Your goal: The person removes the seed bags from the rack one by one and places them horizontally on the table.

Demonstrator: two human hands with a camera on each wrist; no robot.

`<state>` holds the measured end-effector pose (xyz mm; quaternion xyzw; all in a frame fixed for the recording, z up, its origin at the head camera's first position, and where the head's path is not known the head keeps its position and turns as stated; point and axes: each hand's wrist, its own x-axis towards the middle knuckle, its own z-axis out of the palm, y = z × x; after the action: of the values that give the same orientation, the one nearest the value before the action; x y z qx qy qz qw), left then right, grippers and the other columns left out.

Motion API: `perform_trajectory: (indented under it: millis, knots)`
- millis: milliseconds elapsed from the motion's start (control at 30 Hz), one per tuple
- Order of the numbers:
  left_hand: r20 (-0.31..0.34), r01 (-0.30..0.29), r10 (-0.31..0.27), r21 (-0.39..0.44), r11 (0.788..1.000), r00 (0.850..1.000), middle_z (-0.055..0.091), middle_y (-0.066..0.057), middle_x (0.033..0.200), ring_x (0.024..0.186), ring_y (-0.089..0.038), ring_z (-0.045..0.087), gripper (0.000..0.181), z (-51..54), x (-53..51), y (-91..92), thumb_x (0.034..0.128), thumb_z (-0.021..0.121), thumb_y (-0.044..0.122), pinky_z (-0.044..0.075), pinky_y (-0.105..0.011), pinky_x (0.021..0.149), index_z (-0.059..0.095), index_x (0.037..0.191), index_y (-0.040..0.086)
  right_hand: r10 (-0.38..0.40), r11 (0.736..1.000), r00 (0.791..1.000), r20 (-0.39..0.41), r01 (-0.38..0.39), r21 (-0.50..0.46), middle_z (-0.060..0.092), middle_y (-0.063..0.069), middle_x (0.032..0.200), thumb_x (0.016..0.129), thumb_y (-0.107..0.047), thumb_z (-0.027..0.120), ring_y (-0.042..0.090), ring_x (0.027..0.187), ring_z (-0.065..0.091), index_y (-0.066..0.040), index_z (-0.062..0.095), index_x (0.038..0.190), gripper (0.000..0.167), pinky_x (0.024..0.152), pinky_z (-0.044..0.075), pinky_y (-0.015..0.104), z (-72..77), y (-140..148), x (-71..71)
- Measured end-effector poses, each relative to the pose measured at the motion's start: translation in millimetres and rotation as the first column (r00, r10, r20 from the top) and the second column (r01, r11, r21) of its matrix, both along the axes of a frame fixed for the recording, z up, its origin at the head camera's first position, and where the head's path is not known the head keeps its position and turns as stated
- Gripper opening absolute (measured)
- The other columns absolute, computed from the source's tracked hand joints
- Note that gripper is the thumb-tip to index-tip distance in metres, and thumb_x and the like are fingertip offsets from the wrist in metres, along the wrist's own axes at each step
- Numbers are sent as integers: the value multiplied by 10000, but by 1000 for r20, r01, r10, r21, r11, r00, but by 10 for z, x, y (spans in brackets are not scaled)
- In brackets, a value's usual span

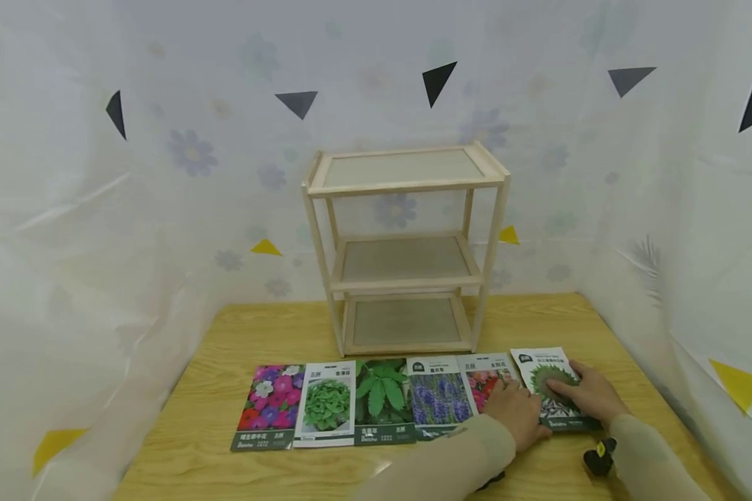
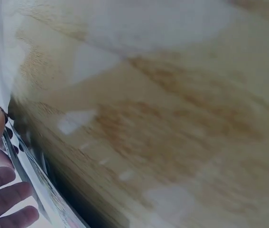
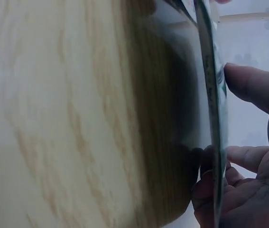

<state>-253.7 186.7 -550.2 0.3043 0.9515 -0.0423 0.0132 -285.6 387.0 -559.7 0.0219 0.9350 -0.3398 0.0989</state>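
My right hand (image 1: 592,393) holds the rightmost seed packet (image 1: 542,379), which shows a green spiky round plant. Its thumb lies on the packet's front; in the right wrist view the fingers (image 3: 241,183) curl around the packet's edge (image 3: 215,109). The left hand (image 1: 517,414) rests over the lower right of the neighbouring packet with red and pink flowers (image 1: 479,379), its thumb near the held packet's lower edge. Seen from the left wrist, its fingers (image 2: 11,199) are fairly straight beside the packet edges (image 2: 44,183).
Left of the hands lie packets with purple flower spikes (image 1: 439,396), a green leaf (image 1: 381,396), green herbs (image 1: 327,403) and mixed flowers (image 1: 276,403). A three-tier wooden shelf (image 1: 407,286) stands behind on the wooden table (image 1: 276,327). Patterned white sheeting (image 1: 188,209) surrounds it.
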Motion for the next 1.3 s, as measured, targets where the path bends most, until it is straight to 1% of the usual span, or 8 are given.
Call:
perform_trajectory:
  millis: [133,300,367,500,600,767,967,1300]
  knots:
    - [-8,8,-9,-30,1000,1000,570,214,1224,1227,-55,466,494,21,17,33,830,499,713,311,-376,1097,583,1222,425,23,999,998,-54,-21,36,232,436,1412,885,-558,604,606,1263,246,199,193,1423,1016,982,287,679,-7,-16,3]
    - [-17,36,-37,-24,999,999,599,232,1185,1256,-62,443,417,24,41,72,836,574,661,222,-425,1140,614,1195,451,37,994,990,-133,-22,111,332,451,1344,851,-545,657,614,1208,318,206,311,1376,980,958,313,676,-42,-33,-9]
    - [-10,38,-39,-31,999,999,601,236,1178,1261,-62,435,385,17,44,76,846,580,643,224,-435,1138,623,1176,449,34,991,991,-132,-16,133,339,457,1330,842,-561,657,619,1191,319,198,325,1374,984,952,306,685,-59,-32,-22]
    - [14,41,-40,-38,998,999,588,232,1180,1238,-64,443,331,-2,37,72,863,573,624,280,-431,1111,638,1131,440,17,989,994,-106,-1,148,318,466,1330,837,-591,640,621,1177,297,184,312,1388,1006,946,287,703,-82,-24,-40]
    - [30,37,-36,-29,999,999,584,228,1174,1215,-57,454,312,-15,34,67,869,567,619,313,-411,1091,644,1108,434,14,990,994,-108,1,142,316,464,1330,842,-580,643,619,1176,295,184,306,1391,999,941,288,705,-80,-27,-37]
    - [45,19,-19,-9,1000,999,560,210,1200,1201,-51,459,297,-28,56,56,872,570,610,316,-391,1092,645,1092,425,7,993,994,-111,6,119,312,459,1332,850,-567,642,615,1183,286,180,299,1397,987,937,286,708,-78,-36,-12]
    - [48,8,-9,17,1000,999,540,186,1216,1191,-53,458,270,-78,65,46,875,576,601,339,-371,1078,655,1068,430,-1,995,993,-121,14,104,315,455,1326,854,-558,642,611,1181,290,177,301,1397,975,930,295,707,-96,-41,9]
    - [46,24,-25,21,999,999,531,181,1239,1172,-50,468,347,-98,70,34,878,568,609,391,-342,1027,630,1160,417,-10,995,993,-119,22,97,334,450,1321,854,-551,650,599,1176,314,172,300,1400,972,927,318,692,-114,-7,-8]
